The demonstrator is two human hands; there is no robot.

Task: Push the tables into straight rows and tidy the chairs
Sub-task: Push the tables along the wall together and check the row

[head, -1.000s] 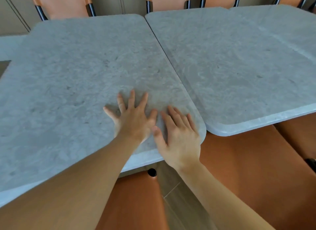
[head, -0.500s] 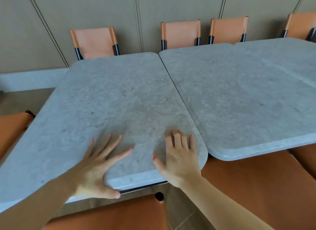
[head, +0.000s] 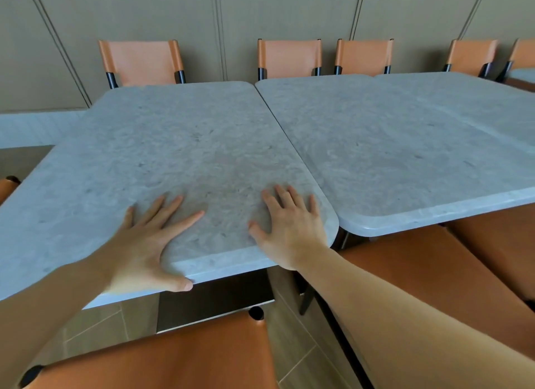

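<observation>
The left hand (head: 144, 244) lies flat on the near edge of the left table (head: 179, 145), fingers spread wide across the stone and the thumb hooked over the rim. The right hand (head: 289, 229) lies flat just to its right, near the table's rounded near-right corner, fingers straight and slightly apart, palm down on the top. Both hold nothing.

The left table has a pale grey, marble-like top with rounded corners. Its right side meets the right table (head: 405, 145) at the far end, while a narrow dark gap opens between the two tops toward the near end, so the left one sits slightly skewed. The left table's near edge reaches closer to the person than the right table's. A seam on the right table's far-right part suggests another top joined there.

Below the hands, a near orange chair (head: 179, 357) stands with its back close under the table edge, and another orange seat (head: 419, 273) sits under the right table's near edge. Along the far side, orange chair backs (head: 289, 57) with black frames line up against a beige panelled wall (head: 260, 12). The wood-look floor (head: 295, 357) shows between the near chairs.
</observation>
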